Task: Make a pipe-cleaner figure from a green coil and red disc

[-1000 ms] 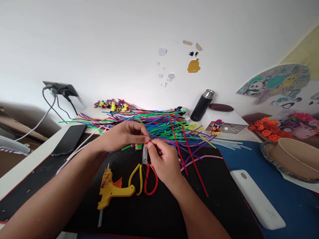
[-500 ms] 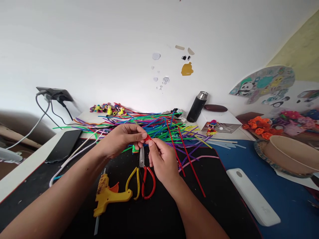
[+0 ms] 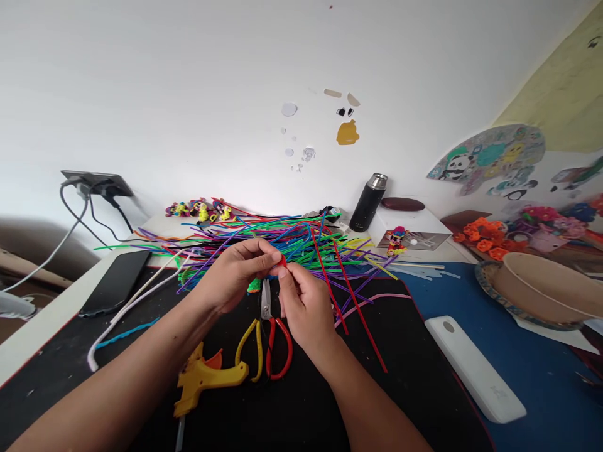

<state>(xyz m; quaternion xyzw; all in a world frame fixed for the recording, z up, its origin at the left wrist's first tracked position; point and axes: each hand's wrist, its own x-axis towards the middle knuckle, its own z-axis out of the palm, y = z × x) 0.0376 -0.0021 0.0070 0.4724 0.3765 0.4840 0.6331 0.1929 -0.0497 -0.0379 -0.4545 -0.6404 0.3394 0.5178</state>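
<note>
A small red piece, seemingly pipe cleaner (image 3: 283, 261), is pinched between both hands above the mat. My left hand (image 3: 242, 267) grips it between thumb and fingertips from the left. From the right, my right hand (image 3: 306, 301) pinches its lower end; the fingers hide most of it. Below the hands lie red-handled scissors (image 3: 279, 348), blades pointing away, and beside them yellow-handled pliers (image 3: 249, 350). A yellow glue gun (image 3: 207, 375) rests under my left forearm. Behind the hands spreads a heap of colourful pipe cleaners (image 3: 301, 245).
At left are a black phone (image 3: 115, 284) and a wall socket with cables (image 3: 97, 183). A black thermos (image 3: 369, 204) and a white box (image 3: 414, 226) stand at the back. On the right lie a white power bank (image 3: 475, 369) and a beige bowl (image 3: 551, 289). Several small figures (image 3: 200, 210) line the wall.
The view has shifted slightly. Both hands stay together on the red piece, the left fingers and right thumb a little changed in position, and more red shows between them.
</note>
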